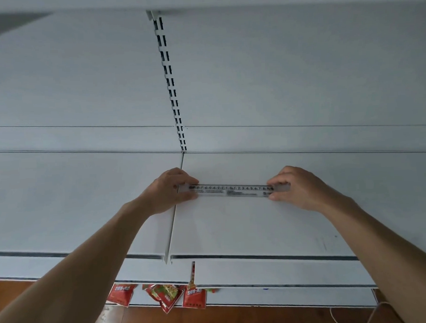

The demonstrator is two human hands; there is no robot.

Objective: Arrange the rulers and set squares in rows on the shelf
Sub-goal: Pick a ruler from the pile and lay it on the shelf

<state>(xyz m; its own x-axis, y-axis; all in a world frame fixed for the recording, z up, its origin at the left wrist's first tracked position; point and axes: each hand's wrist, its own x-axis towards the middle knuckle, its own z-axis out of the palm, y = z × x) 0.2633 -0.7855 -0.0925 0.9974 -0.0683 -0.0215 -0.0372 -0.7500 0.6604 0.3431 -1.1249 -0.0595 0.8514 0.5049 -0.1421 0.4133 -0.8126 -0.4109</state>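
Left hand (170, 190): my fingers (189, 181) are curled and pinch the left end of a long clear plastic ruler with black numerals (232, 191).
Right hand (298, 187): fingers curled, pinching its right end.
Ruler: spans level between my fingertips, on or just over the flat white metal shelf (246, 228); I cannot tell which.
Black-slotted white upright (170, 85): beyond my left fingers.
Red snack packets (166, 296): well below my fingers, nearer me.

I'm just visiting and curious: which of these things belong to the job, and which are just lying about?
Part of the job:
clear ruler, pinched at its ends by the left hand and right hand
white shelf beneath it

Just lying about:
red snack packets lower down
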